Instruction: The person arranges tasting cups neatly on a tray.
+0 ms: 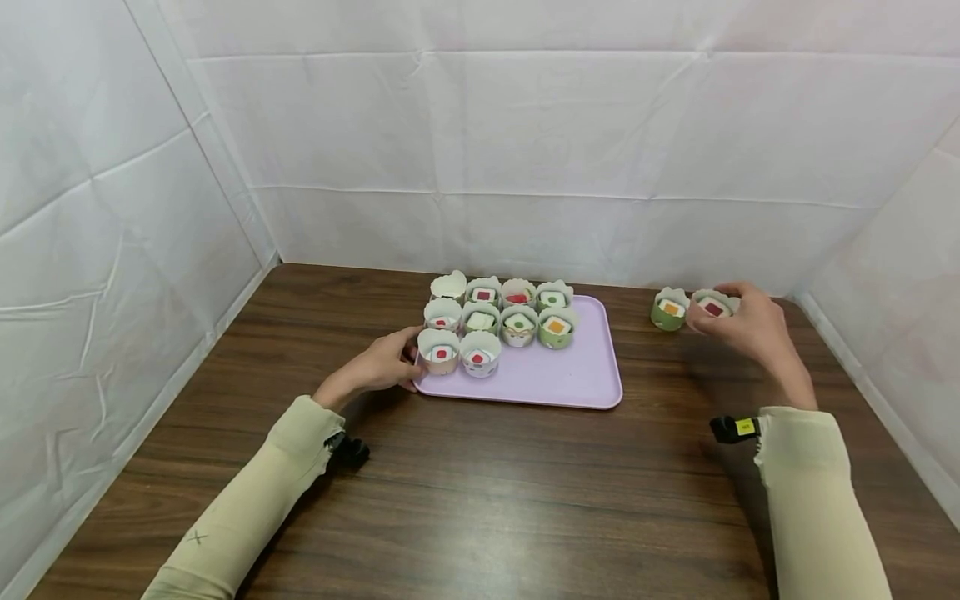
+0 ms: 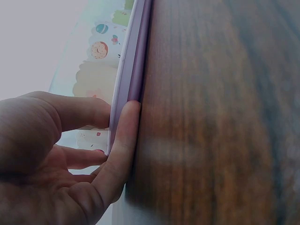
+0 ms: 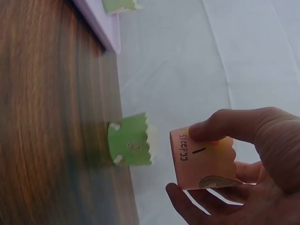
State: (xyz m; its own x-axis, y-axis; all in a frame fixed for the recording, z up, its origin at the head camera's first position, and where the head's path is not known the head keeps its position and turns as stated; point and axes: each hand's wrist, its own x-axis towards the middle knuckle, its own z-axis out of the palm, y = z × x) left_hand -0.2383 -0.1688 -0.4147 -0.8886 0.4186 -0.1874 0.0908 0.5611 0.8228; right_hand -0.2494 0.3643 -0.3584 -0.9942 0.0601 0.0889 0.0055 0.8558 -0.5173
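Observation:
A lilac tray (image 1: 555,379) lies on the brown table, holding rows of paper baking cups with small coloured blocks inside. My left hand (image 1: 386,360) grips the tray's front left corner; in the left wrist view, the fingers (image 2: 123,140) lie against the tray rim (image 2: 125,79). Beside that hand stands a front-row cup (image 1: 438,354) with a red-and-white piece in it. Over to the right, my right hand (image 1: 750,325) holds a pink paper cup (image 3: 204,161) between thumb and fingers, raised off the table. Inside this cup shows a dark red square on white.
A green paper cup (image 1: 670,310) with an orange-topped piece stands on the table, left of the pink one. Two cups sit in the tray's front row, with bare tray to their right. White sheeting (image 1: 540,133) walls the table's back and sides.

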